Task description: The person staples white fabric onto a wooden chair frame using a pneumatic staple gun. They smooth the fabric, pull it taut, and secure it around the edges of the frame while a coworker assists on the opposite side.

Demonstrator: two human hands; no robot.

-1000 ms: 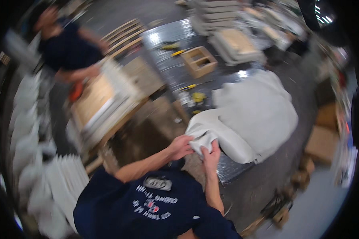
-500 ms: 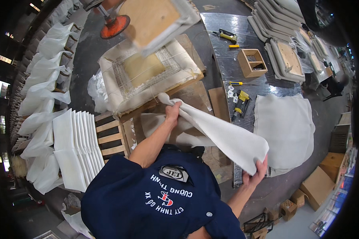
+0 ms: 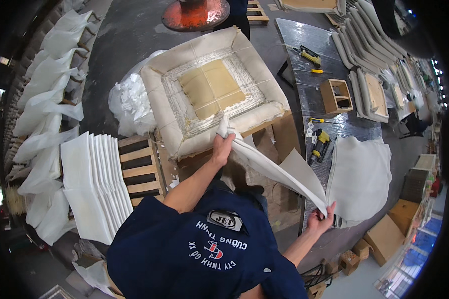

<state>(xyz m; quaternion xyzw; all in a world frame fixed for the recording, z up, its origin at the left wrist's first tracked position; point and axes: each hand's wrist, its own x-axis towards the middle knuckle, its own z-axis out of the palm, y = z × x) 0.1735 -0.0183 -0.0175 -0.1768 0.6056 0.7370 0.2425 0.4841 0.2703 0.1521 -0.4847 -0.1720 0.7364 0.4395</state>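
A soft, off-white sheet of plain fabric (image 3: 290,180) is stretched in a long, narrow fold, slanting from the far left end down to the near right end. The far left end is bunched in the left hand (image 3: 223,148), a crumpled tip poking out beyond the grip. The near right end narrows to a point at the right hand (image 3: 322,219). Along its far edge, toward the right, a greyer triangular flap stands up.

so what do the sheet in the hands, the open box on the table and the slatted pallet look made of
Sheet: probably matte off-white fabric, from its soft folds; exact fibre unclear.
Open box: likely bare wood or plywood, pale tan with crisp edges.
Slatted pallet: seemingly unfinished timber, dull and straw-coloured.
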